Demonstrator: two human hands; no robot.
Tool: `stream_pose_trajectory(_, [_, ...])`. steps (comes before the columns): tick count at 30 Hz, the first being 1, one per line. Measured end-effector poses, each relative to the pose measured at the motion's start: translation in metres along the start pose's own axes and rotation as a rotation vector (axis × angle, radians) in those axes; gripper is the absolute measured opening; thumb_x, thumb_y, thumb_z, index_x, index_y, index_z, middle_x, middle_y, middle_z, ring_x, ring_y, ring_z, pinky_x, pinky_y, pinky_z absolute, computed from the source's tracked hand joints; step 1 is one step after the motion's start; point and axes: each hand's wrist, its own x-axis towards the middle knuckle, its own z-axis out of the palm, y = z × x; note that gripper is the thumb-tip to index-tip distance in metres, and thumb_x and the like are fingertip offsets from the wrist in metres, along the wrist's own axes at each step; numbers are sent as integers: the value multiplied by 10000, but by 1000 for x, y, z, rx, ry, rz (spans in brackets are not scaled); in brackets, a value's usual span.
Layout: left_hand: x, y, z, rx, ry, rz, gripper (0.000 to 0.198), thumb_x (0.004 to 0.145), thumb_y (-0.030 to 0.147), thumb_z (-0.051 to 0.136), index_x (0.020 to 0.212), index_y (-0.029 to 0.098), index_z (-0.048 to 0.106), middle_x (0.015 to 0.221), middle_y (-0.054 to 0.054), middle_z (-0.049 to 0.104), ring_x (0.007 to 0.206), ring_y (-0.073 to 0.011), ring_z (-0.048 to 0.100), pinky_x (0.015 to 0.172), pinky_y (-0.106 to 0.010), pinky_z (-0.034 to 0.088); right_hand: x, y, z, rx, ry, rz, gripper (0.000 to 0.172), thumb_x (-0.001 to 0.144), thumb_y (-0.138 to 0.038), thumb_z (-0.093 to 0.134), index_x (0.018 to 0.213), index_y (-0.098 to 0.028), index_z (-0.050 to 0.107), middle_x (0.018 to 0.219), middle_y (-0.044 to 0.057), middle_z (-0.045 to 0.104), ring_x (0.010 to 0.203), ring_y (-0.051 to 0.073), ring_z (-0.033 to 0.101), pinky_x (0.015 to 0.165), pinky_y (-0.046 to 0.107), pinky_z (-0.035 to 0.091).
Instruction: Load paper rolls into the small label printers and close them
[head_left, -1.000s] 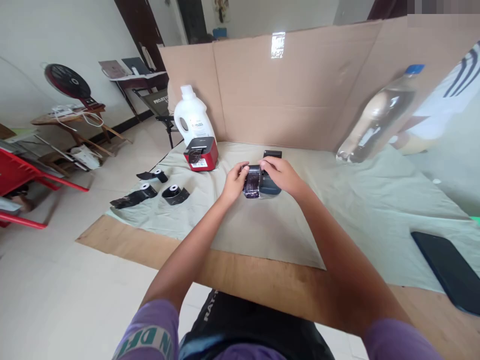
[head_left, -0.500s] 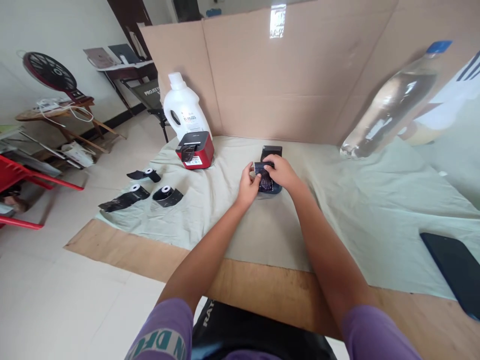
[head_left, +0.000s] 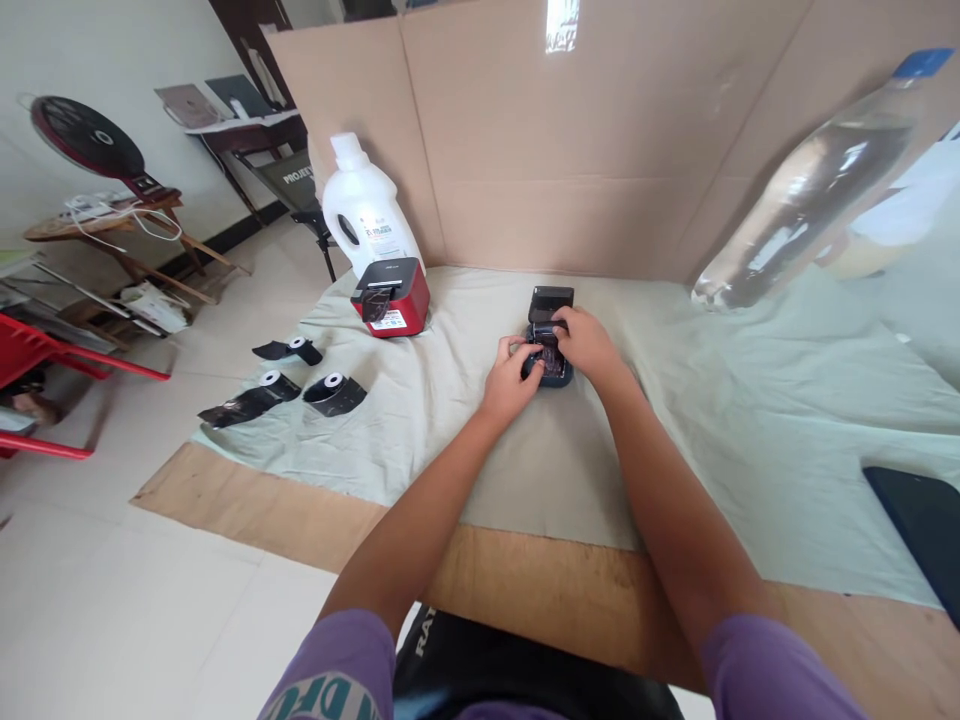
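A small dark label printer [head_left: 551,300] sits on the pale green cloth [head_left: 750,420] with its lid up. Both my hands are at its open bay, where a dark roll [head_left: 552,362] lies. My left hand [head_left: 512,375] has curled fingers pressing on the roll's left end. My right hand [head_left: 586,341] curls over the roll from the right and above. A red and black printer [head_left: 391,302] stands to the left. Three black-wrapped rolls [head_left: 330,390] lie further left on the cloth.
A white jug [head_left: 365,215] stands behind the red printer. A cardboard screen [head_left: 570,150] walls the back. A clear water bottle [head_left: 810,190] with a blue cap leans at the right. A black phone [head_left: 919,525] lies at the right edge. A fan [head_left: 82,145] and tables stand at left.
Both hands carried the dark roll away from me and lowered it into the small printer's open bay. The camera tipped forward a little.
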Motion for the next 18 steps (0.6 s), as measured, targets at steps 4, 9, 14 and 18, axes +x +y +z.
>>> stream_pose_trajectory(4, [-2, 4, -2, 24, -8, -2, 271, 920, 315, 571, 1164, 251, 670, 1318, -87, 485, 1014, -200, 628, 808, -317, 543, -2, 6, 9, 11, 82, 85, 177, 835, -169, 506, 881, -199, 675, 1051, 133, 586, 884, 260, 594, 883, 425, 483])
stream_pose_trajectory(9, [-4, 9, -4, 97, -9, 31, 285, 927, 317, 561, 1190, 250, 647, 1357, -89, 483, 1071, -217, 617, 831, -322, 534, 2, 18, 17, 186, 237, 212, 357, 869, -287, 511, 1208, -188, 562, 1222, 156, 577, 1013, 269, 588, 940, 449, 474])
stream_pose_trajectory(14, [-6, 13, -6, 98, -20, 38, 256, 950, 331, 529, 1169, 245, 629, 1321, -90, 494, 1101, -224, 604, 857, -334, 524, 11, 23, 13, 508, 203, 207, 584, 905, -435, 503, 1442, -229, 400, 1380, 130, 564, 1193, 246, 553, 1058, 446, 427])
stream_pose_trajectory(18, [-5, 13, -7, 86, -36, -2, 221, 935, 306, 546, 1138, 254, 614, 1300, -79, 482, 1031, -215, 617, 823, -342, 527, 11, 17, 6, 564, 86, 190, 476, 882, -435, 506, 1294, -210, 584, 1303, 120, 605, 1169, 238, 571, 1067, 431, 428])
